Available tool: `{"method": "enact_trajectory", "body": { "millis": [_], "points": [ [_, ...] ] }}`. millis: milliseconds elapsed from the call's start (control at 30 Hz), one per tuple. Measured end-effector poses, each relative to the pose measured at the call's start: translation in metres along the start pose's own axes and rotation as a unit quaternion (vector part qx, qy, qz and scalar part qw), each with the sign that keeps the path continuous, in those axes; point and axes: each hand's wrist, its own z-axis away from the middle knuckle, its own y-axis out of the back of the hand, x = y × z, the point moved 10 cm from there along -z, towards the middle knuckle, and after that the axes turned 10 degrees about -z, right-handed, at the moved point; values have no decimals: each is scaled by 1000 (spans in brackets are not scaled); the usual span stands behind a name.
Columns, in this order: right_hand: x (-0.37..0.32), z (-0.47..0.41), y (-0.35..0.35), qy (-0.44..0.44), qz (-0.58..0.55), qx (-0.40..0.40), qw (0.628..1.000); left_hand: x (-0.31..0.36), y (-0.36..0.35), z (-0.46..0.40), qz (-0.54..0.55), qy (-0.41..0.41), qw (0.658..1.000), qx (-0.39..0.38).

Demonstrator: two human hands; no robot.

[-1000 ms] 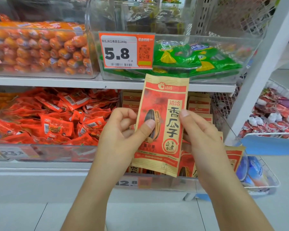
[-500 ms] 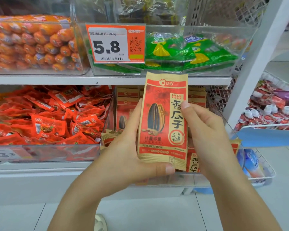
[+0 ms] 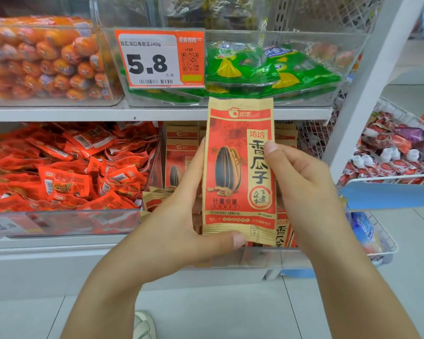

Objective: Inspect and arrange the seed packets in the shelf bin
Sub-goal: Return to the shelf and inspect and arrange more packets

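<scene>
Two shelves point(image 3: 157, 113) of a white store rack fill most of the frame, one across the upper half and one below it. On the upper shelf at upper left sits a clear bin of orange sausages point(image 3: 42, 59); beside it, at upper centre, a clear bin of green packets point(image 3: 274, 69) carries a price tag point(image 3: 158, 58) reading 5.8. On the lower shelf at left, a clear bin holds a heap of red snack packets point(image 3: 66, 167). At right of the frame a wire basket point(image 3: 402, 152) holds small red and white wrapped items.

At centre, the shelf bin point(image 3: 255, 259) holds upright seed packets point(image 3: 181, 152) in red and tan, standing in rows behind its clear front wall. One seed packet point(image 3: 239, 172) is held upright in front of that bin, printed face toward the camera, its top edge overlapping the upper shelf's front.

Left hand point(image 3: 179, 216) cradles the packet's left edge with fingers behind it and its thumb pressed under the bottom edge, a grip holding the packet. Right hand point(image 3: 301, 189) pinches the packet's right edge, thumb on the front near the middle, fingers hidden behind.

A light shoe point(image 3: 145, 325) shows at bottom centre on the tiled floor point(image 3: 230, 314).
</scene>
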Motion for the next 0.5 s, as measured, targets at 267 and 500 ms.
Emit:
{"method": "enact_trajectory", "body": {
  "millis": [267,500],
  "points": [
    [3,6,-23,-26,5,-63,998,-7,32,-2,31,36,982,182],
    [-10,3,0,-3,-78,13,997,-10,22,-4,42,36,991,119]
  ]
}}
